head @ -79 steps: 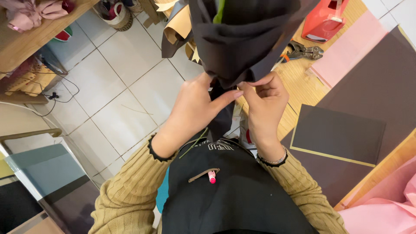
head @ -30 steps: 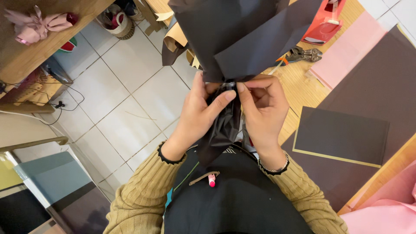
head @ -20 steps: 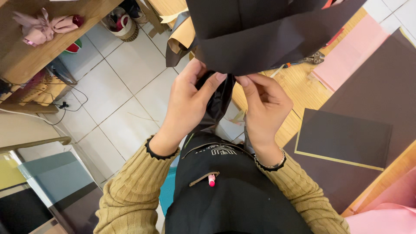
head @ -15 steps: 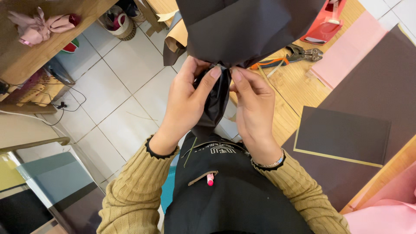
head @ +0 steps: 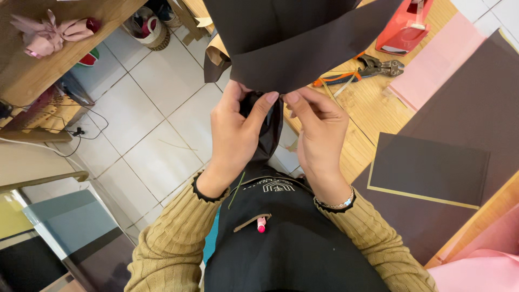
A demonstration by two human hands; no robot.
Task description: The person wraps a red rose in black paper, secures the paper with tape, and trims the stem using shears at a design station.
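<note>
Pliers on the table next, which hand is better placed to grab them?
Right, probably. The right hand is on the same side as the pliers on the wooden table; the left hand grips the gathered black paper and would have to cross over.

We held both hands raised before our chest, forearms angled inward from bent elbows. Our left hand (head: 235, 135) curled, its thumb stretched toward the right, fingers (head: 231, 94) bent upward. Our right hand (head: 319, 135) faced it, index finger and thumb pinched near the left thumb tip, wrists close together.
</note>
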